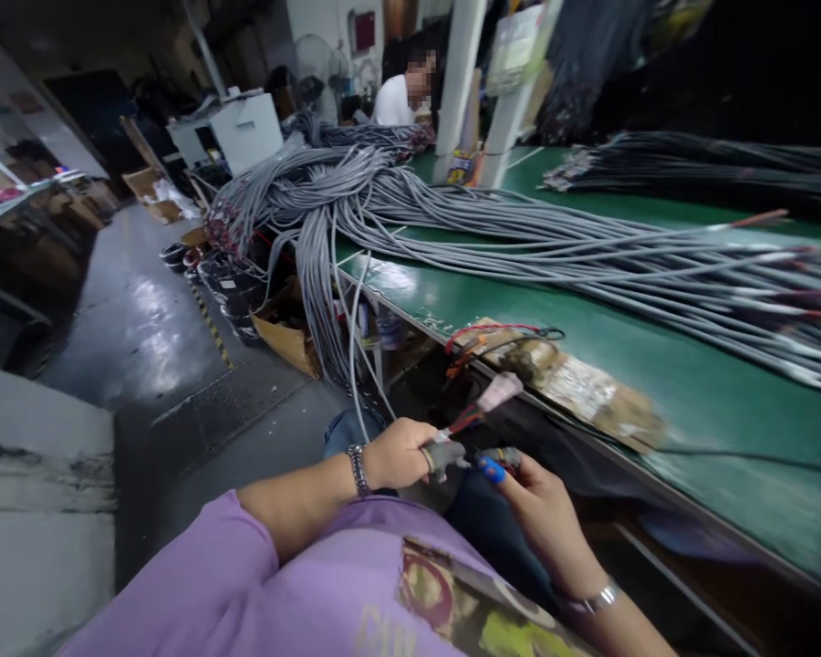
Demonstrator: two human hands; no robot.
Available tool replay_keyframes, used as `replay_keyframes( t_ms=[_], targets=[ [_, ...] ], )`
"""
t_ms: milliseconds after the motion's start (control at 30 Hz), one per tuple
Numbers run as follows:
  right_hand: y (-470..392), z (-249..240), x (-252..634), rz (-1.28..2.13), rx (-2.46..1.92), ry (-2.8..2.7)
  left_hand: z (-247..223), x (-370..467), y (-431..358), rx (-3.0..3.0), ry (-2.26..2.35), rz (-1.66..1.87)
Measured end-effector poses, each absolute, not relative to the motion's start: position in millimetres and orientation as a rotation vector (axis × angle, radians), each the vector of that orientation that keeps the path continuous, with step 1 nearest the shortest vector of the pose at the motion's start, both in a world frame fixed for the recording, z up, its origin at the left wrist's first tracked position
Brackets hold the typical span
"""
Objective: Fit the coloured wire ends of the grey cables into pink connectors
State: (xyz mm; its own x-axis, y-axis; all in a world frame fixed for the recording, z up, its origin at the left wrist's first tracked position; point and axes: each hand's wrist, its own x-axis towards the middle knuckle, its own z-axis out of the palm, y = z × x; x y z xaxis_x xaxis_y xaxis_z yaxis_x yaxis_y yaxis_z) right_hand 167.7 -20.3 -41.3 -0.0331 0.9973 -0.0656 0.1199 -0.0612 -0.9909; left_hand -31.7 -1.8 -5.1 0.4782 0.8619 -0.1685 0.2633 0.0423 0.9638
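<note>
Pinching red wires (463, 422) beside the bench (745, 474), my left fingers (446, 454) presumably steady them; my right fingers' (495, 471) hold I cannot tell.

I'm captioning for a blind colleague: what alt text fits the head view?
A person's left hand grips a gray cable with red wires at its end, close to their right hand beside a green table; what lies between the hands is blurred. More cables sprawl across the table and hang over its edge, with someone in white beyond.
</note>
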Motion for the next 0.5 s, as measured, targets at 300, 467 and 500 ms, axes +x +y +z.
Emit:
replay_keyframes(
  t_ms=[300,467,500],
  targets=[
    [-19,-29,162,1.273,-1.236,-1.261,3,-39,4,1.472,1.079,0.676],
    [-20,-23,160,1.282,-1.201,-1.234,3,-36,2,1.837,1.241,0.802],
    [-20,-22,159,1.296,-1.192,-1.233,2,-34,2,1.871,1.18,0.812]
  ],
)
